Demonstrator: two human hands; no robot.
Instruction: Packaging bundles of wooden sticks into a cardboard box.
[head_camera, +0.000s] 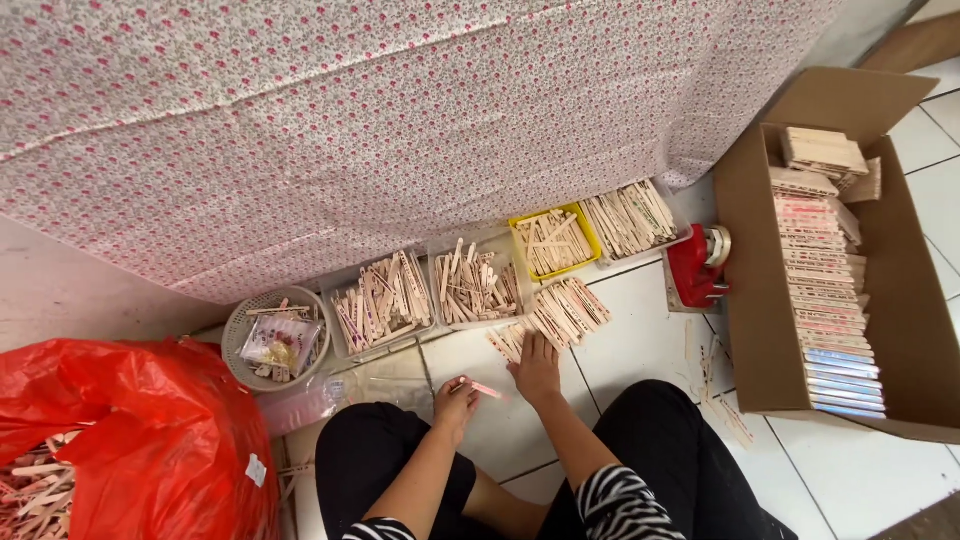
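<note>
The left hand (455, 400) rests on the tiled floor (640, 345), its fingers clamped on a pink-edged wooden stick (487, 389) that points right. The right hand (537, 368) lies flat just beside it, fingers together and stretched forward, their tips touching a loose pile of sticks (560, 315) on the floor.

Beyond the hands, four trays stand in a row against a flowered cloth (400, 120): two clear trays (430, 292), a yellow tray (555, 242) and another clear tray (632, 217), all filled with sticks. A round basket (275, 337) sits at the far left. A red bag (140, 440) lies near left. A red tape dispenser (695, 268) stands beside a cardboard box (905, 330) holding stacked bundles, at right.
</note>
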